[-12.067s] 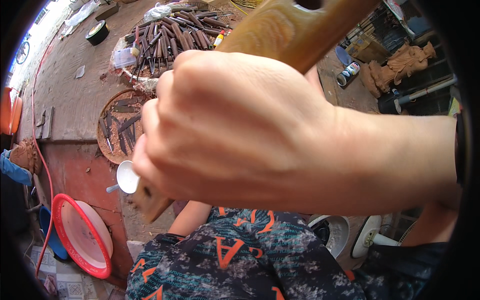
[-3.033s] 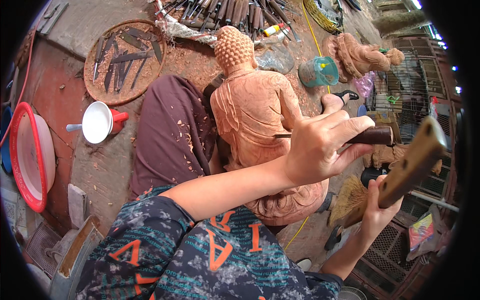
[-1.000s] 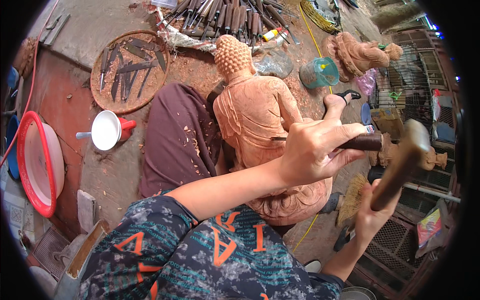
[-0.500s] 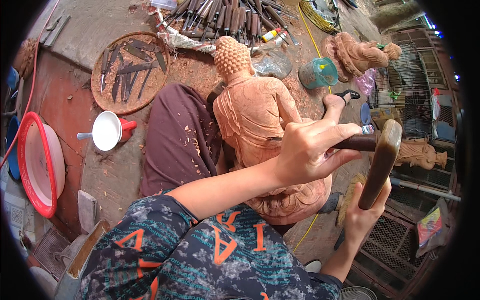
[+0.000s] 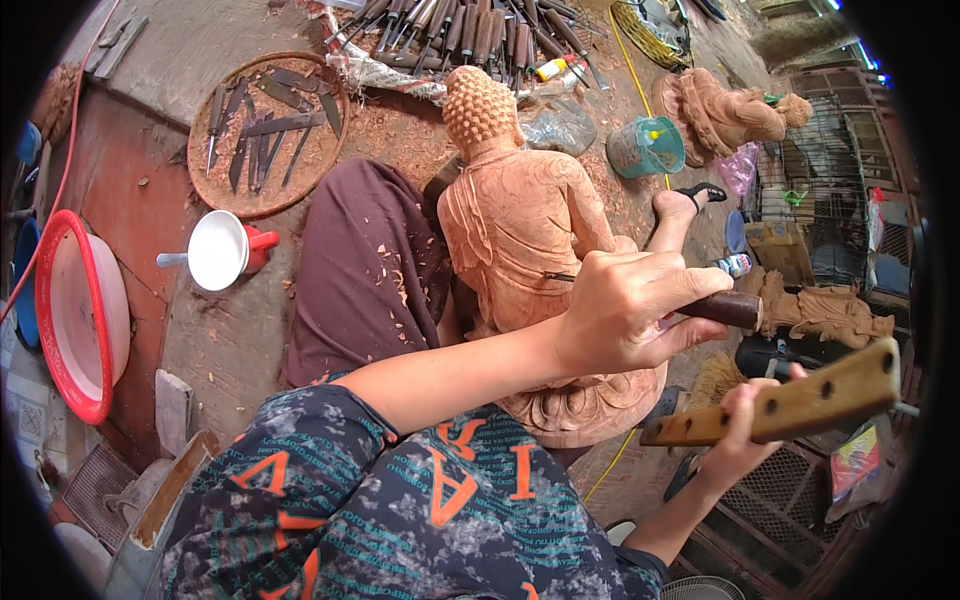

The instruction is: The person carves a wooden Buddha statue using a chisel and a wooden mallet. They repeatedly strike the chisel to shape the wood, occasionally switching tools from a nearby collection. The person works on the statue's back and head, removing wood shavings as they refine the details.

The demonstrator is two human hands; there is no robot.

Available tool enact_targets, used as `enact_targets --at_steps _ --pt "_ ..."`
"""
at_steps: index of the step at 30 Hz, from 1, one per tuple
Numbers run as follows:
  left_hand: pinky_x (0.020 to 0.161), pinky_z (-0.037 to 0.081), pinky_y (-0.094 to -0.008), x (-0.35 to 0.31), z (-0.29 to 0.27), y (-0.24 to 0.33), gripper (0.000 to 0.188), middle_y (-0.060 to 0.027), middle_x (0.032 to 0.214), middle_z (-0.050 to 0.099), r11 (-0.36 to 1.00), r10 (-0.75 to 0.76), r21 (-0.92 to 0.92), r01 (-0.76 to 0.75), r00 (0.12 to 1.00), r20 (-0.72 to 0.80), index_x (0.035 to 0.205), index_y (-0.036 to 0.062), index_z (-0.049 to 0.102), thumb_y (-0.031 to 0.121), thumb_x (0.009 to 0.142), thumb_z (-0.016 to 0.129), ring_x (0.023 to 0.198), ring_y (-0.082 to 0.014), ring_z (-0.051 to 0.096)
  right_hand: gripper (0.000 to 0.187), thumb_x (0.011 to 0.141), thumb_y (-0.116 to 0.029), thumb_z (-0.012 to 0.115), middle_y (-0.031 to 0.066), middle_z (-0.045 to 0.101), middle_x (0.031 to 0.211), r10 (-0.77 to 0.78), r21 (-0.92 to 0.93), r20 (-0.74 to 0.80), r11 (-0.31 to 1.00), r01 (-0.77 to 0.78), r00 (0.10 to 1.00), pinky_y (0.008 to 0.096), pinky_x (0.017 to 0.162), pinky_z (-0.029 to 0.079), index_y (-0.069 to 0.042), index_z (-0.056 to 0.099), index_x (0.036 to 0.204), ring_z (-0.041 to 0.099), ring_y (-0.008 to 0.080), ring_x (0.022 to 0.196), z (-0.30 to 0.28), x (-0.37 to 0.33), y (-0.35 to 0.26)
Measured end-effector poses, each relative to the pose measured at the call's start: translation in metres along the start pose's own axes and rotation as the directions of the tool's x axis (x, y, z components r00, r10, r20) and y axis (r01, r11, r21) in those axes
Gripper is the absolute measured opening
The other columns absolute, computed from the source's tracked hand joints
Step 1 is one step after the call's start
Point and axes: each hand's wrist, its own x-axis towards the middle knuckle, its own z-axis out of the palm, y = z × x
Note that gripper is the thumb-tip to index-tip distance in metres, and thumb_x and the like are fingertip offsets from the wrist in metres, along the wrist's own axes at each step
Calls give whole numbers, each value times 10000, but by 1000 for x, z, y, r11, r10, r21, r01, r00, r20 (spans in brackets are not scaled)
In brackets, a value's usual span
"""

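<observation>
Since half a second ago, the wooden bar point(image 5: 800, 405) has moved away from the chisel point(image 5: 735, 310) and now is apart from its handle end. The right hand point(image 5: 738, 432) grips this bar; the left hand point(image 5: 615, 315) is closed around the chisel, its blade at the back of the carved statue point(image 5: 520, 225), which stands upright beside the purple trouser leg point(image 5: 365, 270).

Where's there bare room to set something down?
Mostly bare floor lies between the red-handled cup, maroon trousers and red-rimmed basin; the grey board beside the round tray has room. It's crowded at the chisels and around the wooden bar in the right hand.
</observation>
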Motion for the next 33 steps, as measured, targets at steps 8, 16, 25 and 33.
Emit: enact_targets --at_steps 8,16,25,33 --pt "528 457 -336 2 0 17 452 -41 756 619 998 57 18 -60 992 116 1067 119 689 340 692 808 570 -222 592 412 832 40 675 15 530 876 156 -32 94 988 -153 983 218 694 428 22 484 1197 504 89 755 8 -14 11" --pt "538 447 -328 0 4 5 406 -59 744 643 1000 -26 -4 26 996 82 1021 96 679 259 681 831 589 -235 591 643 851 -21 642 33 512 867 -20 5 49 1000 20 999 255 826 402 64 320 1400 485 110 795 -2 -6 -11" --pt "493 441 -318 0 -1 4 366 -59 699 622 984 -123 -126 124 992 13 973 50 691 206 683 850 545 -204 575 553 859 48 625 31 514 926 -152 -298 25 942 153 988 245 830 413 32 403 1366 486 120 830 3 -11 -8" --pt "504 455 -345 -2 -6 4 337 -47 678 617 990 -67 -126 69 997 25 896 103 652 322 699 817 545 -240 597 544 841 78 608 58 503 902 -162 -287 84 941 180 983 299 861 429 49 400 1343 503 167 809 4 -13 -9"
